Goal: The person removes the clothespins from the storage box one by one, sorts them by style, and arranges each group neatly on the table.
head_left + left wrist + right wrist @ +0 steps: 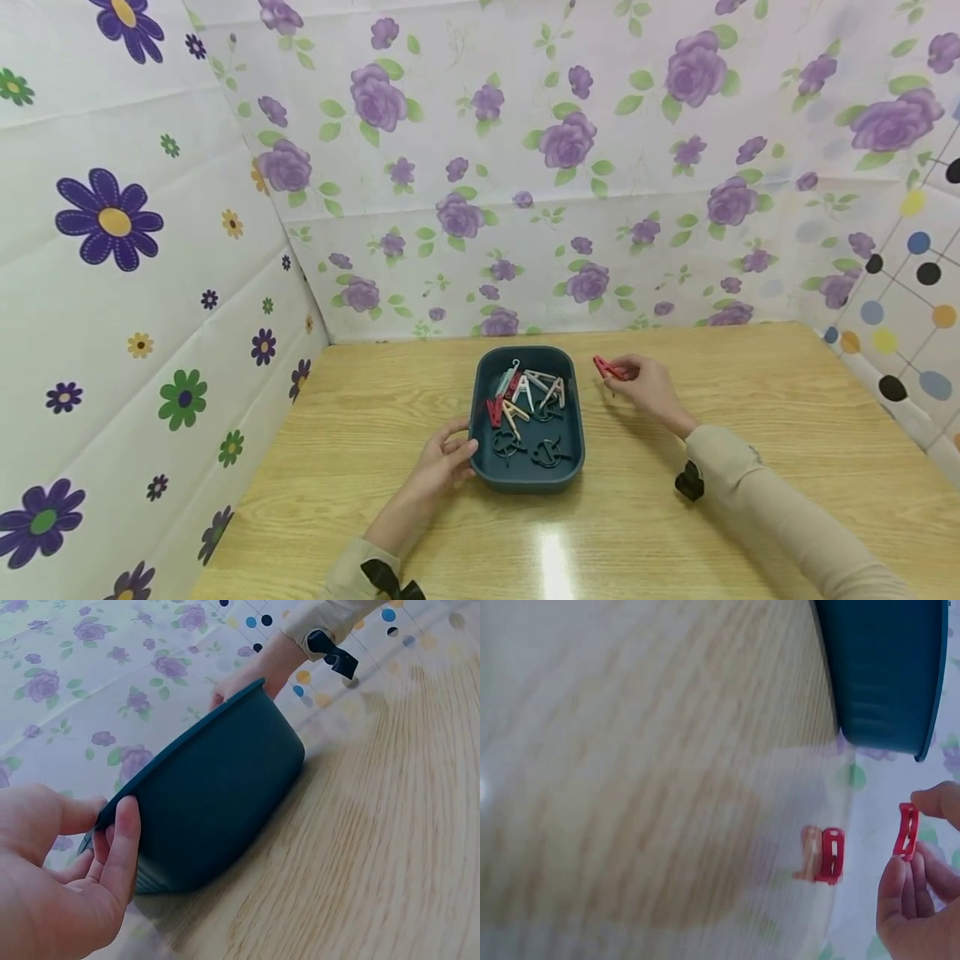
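Note:
A dark teal plastic bin (527,483) stands on the table, with my left hand (444,458) gripping its left rim between thumb and fingers. To the right of the bin, my right hand (643,387) pinches a red clothespin (906,831) between thumb and fingertips. A second red clothespin (831,856) rests on the tabletop beside that hand in the right wrist view. Only one red clothespin (606,367) shows at the fingertips in the head view; I cannot tell which one. Inside the bin lie several clothespins, red, white and a cream one (513,412), plus dark round clips (550,452).
The wooden table (375,392) meets a flower-printed cloth (465,167) behind it, with a daisy-printed cloth (150,300) at the left. A dotted cloth (915,317) borders the right side. Glare marks the front of the table.

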Demonstrator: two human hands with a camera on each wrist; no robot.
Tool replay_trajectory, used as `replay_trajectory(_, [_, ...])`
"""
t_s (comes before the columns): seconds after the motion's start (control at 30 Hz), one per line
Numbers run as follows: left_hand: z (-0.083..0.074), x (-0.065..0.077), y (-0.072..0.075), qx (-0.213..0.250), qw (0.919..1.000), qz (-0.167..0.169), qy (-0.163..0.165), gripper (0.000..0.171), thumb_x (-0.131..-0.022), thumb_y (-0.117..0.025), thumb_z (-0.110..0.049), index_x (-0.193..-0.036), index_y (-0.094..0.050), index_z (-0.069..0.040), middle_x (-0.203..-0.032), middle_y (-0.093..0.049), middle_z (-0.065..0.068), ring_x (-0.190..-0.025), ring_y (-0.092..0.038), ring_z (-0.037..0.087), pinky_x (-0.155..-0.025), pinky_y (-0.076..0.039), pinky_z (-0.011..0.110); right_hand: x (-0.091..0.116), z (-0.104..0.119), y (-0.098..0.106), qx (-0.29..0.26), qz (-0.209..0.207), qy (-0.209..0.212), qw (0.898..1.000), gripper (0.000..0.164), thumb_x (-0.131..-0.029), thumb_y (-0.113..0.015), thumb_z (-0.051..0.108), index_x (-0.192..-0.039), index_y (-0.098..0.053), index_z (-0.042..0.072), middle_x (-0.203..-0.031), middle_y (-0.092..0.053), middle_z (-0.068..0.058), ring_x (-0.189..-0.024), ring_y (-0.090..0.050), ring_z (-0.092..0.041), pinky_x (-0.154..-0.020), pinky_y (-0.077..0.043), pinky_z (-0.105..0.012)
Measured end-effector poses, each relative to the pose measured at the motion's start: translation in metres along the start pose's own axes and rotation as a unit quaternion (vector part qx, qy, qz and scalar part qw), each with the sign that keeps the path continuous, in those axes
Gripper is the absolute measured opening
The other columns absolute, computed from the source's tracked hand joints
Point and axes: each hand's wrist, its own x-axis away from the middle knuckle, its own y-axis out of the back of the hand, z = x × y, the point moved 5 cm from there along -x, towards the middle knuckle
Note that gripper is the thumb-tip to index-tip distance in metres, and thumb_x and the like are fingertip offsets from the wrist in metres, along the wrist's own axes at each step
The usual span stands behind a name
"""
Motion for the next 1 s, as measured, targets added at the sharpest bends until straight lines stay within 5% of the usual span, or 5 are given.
replay_trajectory(0.37, [-0.001,0.002,-0.003,0.052,0.9982,0.004,0.031,0.049,-0.094,-0.058,-0.008,-0.134,-0.033,0.006,-0.082,-0.064,-0.003,-0.067,-0.059,0.005,-0.062,-0.053,0.018,-0.001,-0.018,0.016,0.014,-0.022,-0.061,0.998,0.029,-0.084,-0.075,0.017,-0.106,-0.068,-0.001,-0.095,-0.07,-0.018,-0.073,-0.062,-0.008,-0.062,-0.049,-0.017])
replay_trajectory(0.7, [0.003,0.0,-0.003,0.069,0.9966,0.005,0.045,0.041,-0.093,-0.061,-0.009,-0.126,-0.04,0.003,-0.079,-0.062,-0.003,-0.065,-0.059,0.004,-0.061,-0.053,0.017,0.004,-0.031,0.025,0.045,-0.02,-0.105,0.993,0.033,-0.086,-0.073,0.02,-0.107,-0.066,-0.005,-0.099,-0.069,-0.022,-0.085,-0.064,-0.028,-0.067,-0.051,-0.029])
replay_trajectory(1.0, [0.001,0.0,-0.003,0.069,0.9966,0.007,0.045,0.035,-0.094,-0.059,-0.007,-0.123,-0.042,0.002,-0.076,-0.061,-0.003,-0.065,-0.058,0.004,-0.061,-0.053,0.017,0.013,-0.035,0.028,0.054,-0.01,-0.152,0.987,0.036,-0.083,-0.074,0.022,-0.104,-0.066,-0.007,-0.097,-0.068,-0.023,-0.081,-0.062,-0.026,-0.061,-0.046,-0.026])
